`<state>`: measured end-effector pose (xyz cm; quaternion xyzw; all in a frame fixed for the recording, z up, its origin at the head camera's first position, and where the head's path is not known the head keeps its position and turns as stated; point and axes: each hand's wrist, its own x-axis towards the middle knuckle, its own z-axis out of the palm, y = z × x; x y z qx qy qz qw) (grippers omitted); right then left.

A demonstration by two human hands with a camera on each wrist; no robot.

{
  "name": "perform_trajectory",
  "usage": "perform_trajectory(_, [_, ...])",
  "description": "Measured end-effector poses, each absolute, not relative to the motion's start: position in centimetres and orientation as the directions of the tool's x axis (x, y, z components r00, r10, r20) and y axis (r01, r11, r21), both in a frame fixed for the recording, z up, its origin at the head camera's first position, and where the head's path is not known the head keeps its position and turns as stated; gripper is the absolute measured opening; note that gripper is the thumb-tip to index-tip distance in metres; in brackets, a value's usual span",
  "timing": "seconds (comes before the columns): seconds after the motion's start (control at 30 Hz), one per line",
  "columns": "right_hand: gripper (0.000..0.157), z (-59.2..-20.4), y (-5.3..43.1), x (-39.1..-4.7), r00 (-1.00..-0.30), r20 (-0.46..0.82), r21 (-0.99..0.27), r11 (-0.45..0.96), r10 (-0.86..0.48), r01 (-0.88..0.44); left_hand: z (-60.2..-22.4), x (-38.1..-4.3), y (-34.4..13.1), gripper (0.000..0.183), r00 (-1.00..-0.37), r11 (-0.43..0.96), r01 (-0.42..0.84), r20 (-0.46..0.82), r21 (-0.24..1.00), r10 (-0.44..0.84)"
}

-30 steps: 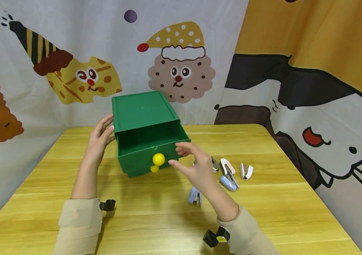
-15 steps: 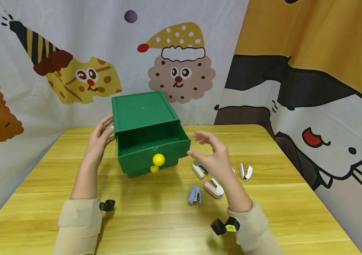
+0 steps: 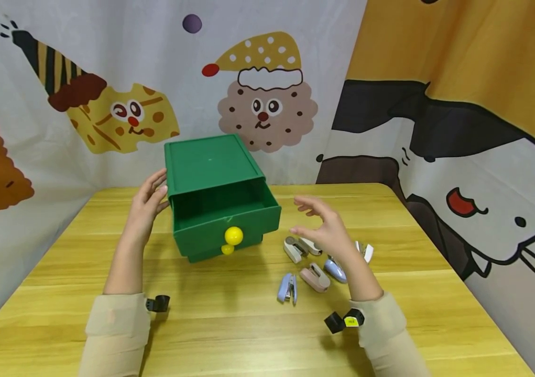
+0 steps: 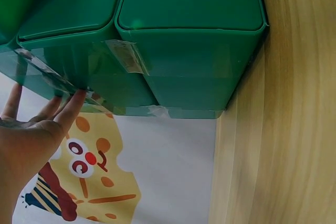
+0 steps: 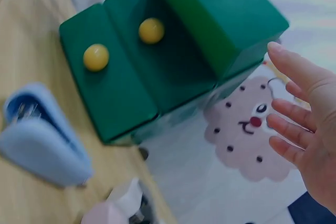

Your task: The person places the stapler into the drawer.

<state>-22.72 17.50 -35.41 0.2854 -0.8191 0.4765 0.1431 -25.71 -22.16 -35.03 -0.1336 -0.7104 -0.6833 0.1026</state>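
One top drawer (image 3: 201, 234) jutted from the green cabinet (image 3: 213, 162) on the far part of the tabletop (image 3: 239, 335). I saw the left hand (image 3: 145, 205) touch the cabinet's left side, fingers spread; the right hand (image 3: 327, 228) hung just right of the drawer, thumb and fingers apart. Several staplers (image 3: 312, 280) lay at right, nearer.

Green three-drawer cabinet (image 3: 210, 162) upright on wooden table (image 3: 229, 335); yellow-knobbed top drawer (image 3: 206, 235) open, lower drawers (image 5: 118, 95) closed.

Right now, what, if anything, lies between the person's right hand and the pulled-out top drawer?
Nothing: in the head view, the stretch between the right hand and the top drawer is bare, with only wooden tabletop showing behind.
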Motion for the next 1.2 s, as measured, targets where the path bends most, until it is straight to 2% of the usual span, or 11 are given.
perform_trajectory(0.3, [0.067,-36.8,18.4,-23.1,-0.847,0.342,-0.741,0.436,-0.408,-0.510,-35.1,-25.7,-22.2,0.054,-0.940,0.018,0.338,0.336,0.941,0.053])
perform_trajectory(0.43, [0.070,-39.5,19.5,-24.7,-0.862,0.287,-0.768,0.438,-0.418,-0.468,-35.2,-25.7,-22.2,0.053,-0.943,0.020,0.331,0.330,0.943,0.052])
perform_trajectory(0.7, [0.070,-41.6,20.0,-25.8,-0.864,0.193,-0.772,0.472,-0.465,-0.426,-35.2,-25.7,-22.2,0.052,-0.943,0.027,0.331,0.329,0.943,0.052])
perform_trajectory(1.2, [0.078,-44.0,20.6,-26.8,-0.844,0.098,-0.725,0.544,-0.527,-0.424,-35.2,-25.7,-22.2,0.053,-0.941,0.028,0.335,0.333,0.942,0.056])
